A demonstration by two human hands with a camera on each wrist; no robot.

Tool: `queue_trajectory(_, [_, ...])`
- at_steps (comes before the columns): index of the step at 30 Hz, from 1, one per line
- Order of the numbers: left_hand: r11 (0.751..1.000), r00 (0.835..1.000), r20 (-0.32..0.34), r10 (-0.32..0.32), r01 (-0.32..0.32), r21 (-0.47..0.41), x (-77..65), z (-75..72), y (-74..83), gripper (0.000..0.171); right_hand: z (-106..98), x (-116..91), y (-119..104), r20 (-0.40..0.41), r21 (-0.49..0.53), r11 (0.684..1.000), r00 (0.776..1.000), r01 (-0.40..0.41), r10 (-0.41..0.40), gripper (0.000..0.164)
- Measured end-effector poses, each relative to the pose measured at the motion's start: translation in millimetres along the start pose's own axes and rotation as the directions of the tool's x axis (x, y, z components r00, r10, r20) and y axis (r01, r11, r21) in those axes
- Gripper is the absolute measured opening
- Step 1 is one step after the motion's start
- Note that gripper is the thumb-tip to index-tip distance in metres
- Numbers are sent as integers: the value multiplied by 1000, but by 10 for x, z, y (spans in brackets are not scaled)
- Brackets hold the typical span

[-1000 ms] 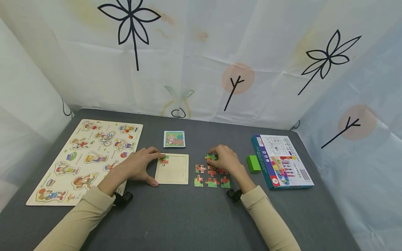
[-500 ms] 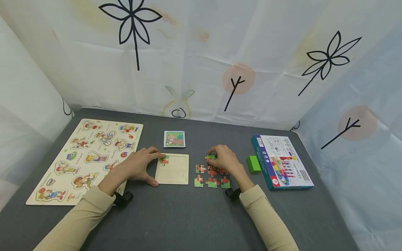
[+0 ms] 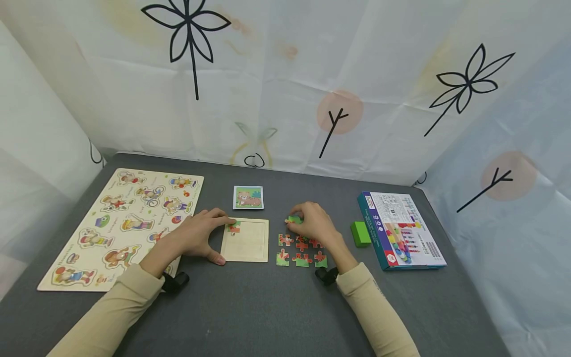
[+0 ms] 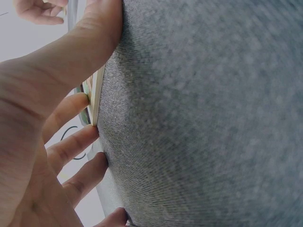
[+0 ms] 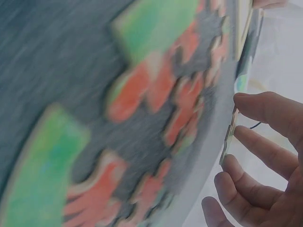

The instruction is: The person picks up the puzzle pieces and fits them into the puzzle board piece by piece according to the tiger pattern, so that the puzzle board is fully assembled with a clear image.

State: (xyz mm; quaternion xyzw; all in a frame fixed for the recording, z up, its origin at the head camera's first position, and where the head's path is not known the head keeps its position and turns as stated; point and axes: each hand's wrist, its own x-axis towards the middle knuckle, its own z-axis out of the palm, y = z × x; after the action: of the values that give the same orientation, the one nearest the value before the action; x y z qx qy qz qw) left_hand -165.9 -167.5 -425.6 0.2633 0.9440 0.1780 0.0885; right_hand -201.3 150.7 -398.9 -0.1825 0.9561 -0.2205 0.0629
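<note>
My right hand (image 3: 315, 223) pinches a green jigsaw piece (image 3: 293, 219) between thumb and fingers, just beyond the loose pieces. In the right wrist view this piece (image 5: 228, 139) appears edge-on at the fingertips. Several red-and-green jigsaw pieces (image 3: 302, 261) lie in rows below that hand, partly covered by it. To their left lies a square wooden puzzle tray (image 3: 252, 243), with red-and-green picture in its upper left corner (image 3: 234, 228). My left hand (image 3: 198, 235) rests spread along the tray's left side, index fingertip at that corner and thumb at the near one.
A small bear picture card (image 3: 248, 198) lies behind the tray. At left is a large wooden board (image 3: 147, 198) with printed figures. Right of the pieces stand a green block (image 3: 360, 233) and a flat box (image 3: 406, 230). A printed curtain (image 3: 285, 74) borders the table.
My right hand has lifted the green jigsaw piece from the back of the rows and shifted it slightly left and away. My left hand stays in place on the tray.
</note>
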Motion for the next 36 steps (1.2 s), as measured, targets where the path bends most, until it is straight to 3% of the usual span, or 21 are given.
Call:
queue_trajectory(10, [1000, 1000, -1, -12, 12, -4, 4, 19, -14, 100, 49, 79, -265, -2, 14, 999, 1000, 30, -30, 28])
queue_trajectory(36, [1000, 1000, 6, -23, 23, -17, 6, 8, -15, 99, 461, 384, -809, 120, -48, 993, 988, 104, -97, 28])
